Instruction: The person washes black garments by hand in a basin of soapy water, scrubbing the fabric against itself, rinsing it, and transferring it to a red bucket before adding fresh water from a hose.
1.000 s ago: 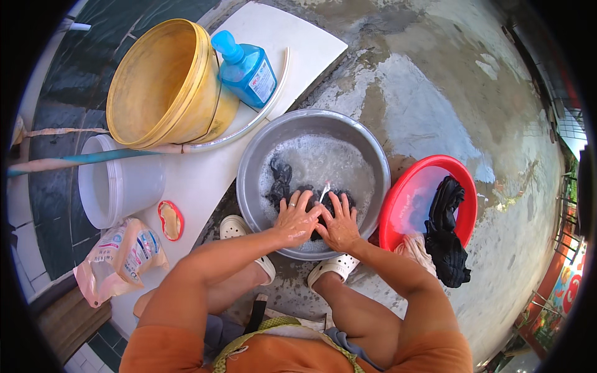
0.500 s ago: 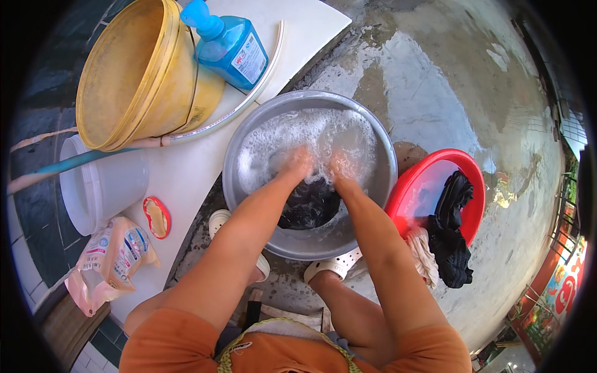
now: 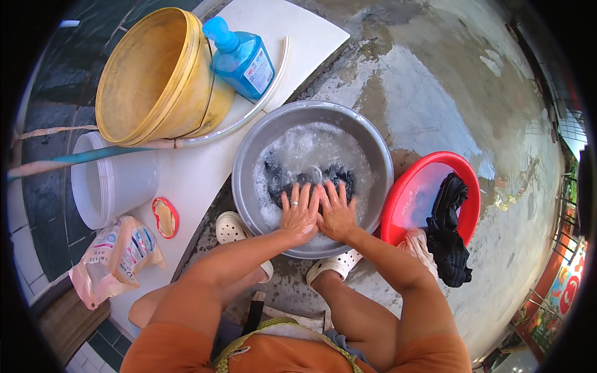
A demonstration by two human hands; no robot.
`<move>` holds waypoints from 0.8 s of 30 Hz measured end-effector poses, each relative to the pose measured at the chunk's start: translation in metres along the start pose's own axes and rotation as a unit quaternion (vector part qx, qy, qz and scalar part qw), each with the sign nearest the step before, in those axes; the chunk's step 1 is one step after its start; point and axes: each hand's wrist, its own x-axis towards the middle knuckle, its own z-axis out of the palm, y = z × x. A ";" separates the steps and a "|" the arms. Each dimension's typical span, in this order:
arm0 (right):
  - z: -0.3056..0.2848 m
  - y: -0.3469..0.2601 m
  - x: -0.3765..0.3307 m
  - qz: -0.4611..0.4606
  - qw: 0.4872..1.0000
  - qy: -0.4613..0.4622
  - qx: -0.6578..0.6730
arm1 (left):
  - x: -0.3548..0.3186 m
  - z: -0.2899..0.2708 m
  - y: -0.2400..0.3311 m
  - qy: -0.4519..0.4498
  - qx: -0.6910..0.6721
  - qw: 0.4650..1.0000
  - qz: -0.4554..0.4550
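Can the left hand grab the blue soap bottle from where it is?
Probably yes. The left hand rests in the metal basin, and the blue bottle lies just past its far rim, nothing between.

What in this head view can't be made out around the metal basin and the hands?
- Dark garment in the metal basin: kind unclear; suds and both hands cover it.
- Left hand and right hand: palms hidden, pressed down.
- Contents of the white bucket: hidden by its wall.
- Red basin: dark cloth hides part of it.

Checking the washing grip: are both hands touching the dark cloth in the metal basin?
Touching. The head view shows the left hand and right hand pressed flat on the dark cloth.
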 end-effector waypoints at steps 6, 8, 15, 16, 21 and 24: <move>0.012 0.032 0.049 -0.055 0.990 0.124 0.037 | 0.046 0.064 -0.036 0.081 0.025 0.996 0.033; -0.037 0.020 0.070 -0.029 0.999 0.014 0.031 | 0.070 0.031 -0.041 -0.052 -0.022 0.997 -0.046; -0.045 0.037 0.116 0.124 0.925 -0.020 0.358 | 0.126 -0.016 -0.068 -0.169 -0.296 0.936 -0.090; -0.049 0.038 0.119 0.189 0.852 -0.038 0.487 | 0.125 -0.017 -0.072 -0.165 -0.293 0.938 -0.087; -0.067 0.078 0.111 0.294 0.723 -0.029 0.625 | 0.109 -0.054 -0.086 -0.099 -0.390 0.891 -0.211; -0.074 0.052 0.055 0.134 0.878 0.142 0.438 | 0.057 -0.081 -0.084 0.005 -0.154 0.984 -0.087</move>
